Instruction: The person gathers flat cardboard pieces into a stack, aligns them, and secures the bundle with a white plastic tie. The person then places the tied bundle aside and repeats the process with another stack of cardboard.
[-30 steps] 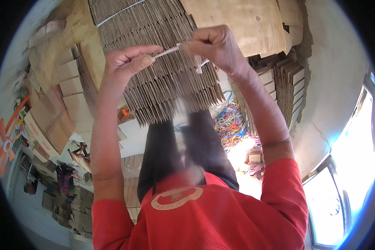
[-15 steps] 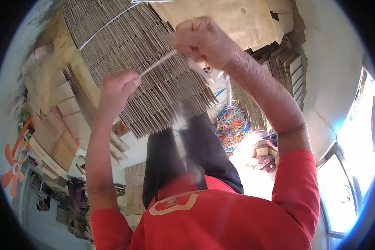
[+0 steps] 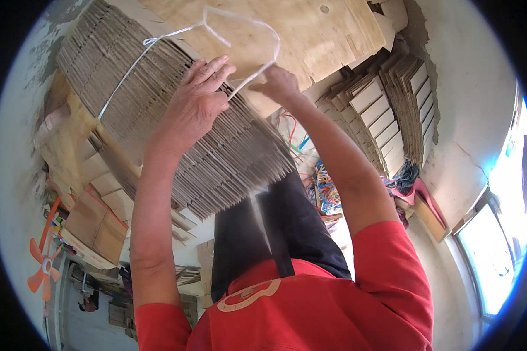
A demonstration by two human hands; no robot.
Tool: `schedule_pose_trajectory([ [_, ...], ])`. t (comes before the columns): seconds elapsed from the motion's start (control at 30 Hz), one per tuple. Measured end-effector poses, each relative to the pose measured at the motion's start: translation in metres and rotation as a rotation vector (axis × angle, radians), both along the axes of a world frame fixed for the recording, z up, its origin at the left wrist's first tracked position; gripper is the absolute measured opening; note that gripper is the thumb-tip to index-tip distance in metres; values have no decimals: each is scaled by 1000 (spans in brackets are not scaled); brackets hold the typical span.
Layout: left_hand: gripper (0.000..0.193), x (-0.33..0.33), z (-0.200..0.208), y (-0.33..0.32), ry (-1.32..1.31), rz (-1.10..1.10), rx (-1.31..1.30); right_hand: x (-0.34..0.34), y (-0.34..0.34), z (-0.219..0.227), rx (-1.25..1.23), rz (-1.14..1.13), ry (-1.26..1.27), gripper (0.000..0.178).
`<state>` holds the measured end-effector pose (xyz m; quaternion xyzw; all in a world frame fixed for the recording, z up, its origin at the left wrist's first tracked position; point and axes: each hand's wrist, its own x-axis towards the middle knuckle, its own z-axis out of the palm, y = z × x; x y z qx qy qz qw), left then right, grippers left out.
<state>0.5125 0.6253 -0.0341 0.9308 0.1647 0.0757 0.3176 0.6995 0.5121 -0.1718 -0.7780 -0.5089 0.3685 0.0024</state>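
A thick bundle of flat brown cardboard sheets (image 3: 140, 88) lies on edge in front of me, with a thin white plastic strap (image 3: 123, 76) running across its far left part to a small looped knot. My left hand (image 3: 199, 111) is over the bundle's right part, thumb and forefinger pinching white strapping while the other fingers stretch out. My right hand (image 3: 278, 86), slightly blurred, is just beyond the bundle's right edge, closed on the same strapping. From there its loose length arcs up over the plywood board (image 3: 310, 35).
Folded cardboard stacks (image 3: 380, 111) stand at the right by the wall. A heap of coloured strapping scraps (image 3: 328, 190) lies on the floor. At the left are an open carton (image 3: 96, 225) and an orange fan (image 3: 45, 269). A bright window (image 3: 492, 245) is at far right.
My left hand has moved right and farther away, its outer fingers now extended. My right hand has come lower. The strapping, stretched between my hands before, now swings out in a loop; the view has shifted.
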Motion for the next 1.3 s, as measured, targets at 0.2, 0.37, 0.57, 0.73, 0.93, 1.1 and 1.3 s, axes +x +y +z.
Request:
schedule_pose_trajectory([
  [0.2, 12, -2, -24, 4, 129, -79, -42, 5, -2, -55, 26, 3, 163, 21],
  [0.37, 12, -4, -16, -4, 157, 9, -86, 5, 23, -58, -154, -734, 825, 25],
  [0.57, 10, -2, -20, -9, 125, 49, -112, 11, 1, -148, 413, -795, 1000, 15],
  [0.73, 12, -14, -19, -13, 94, 99, -124, 38, 26, -99, 95, -812, 570, 12],
  [0.93, 11, -10, -25, -13, -13, 134, -123, 155, 3, -80, -1, -587, 389, 19],
  [1.1, 12, -12, -39, -18, -45, 313, -182, 102, -12, 22, 306, -856, 1045, 20],
  [1.3, 18, 1, 1, -8, -881, 815, -1257, 39, -9, 31, 273, -822, 1846, 24],
])
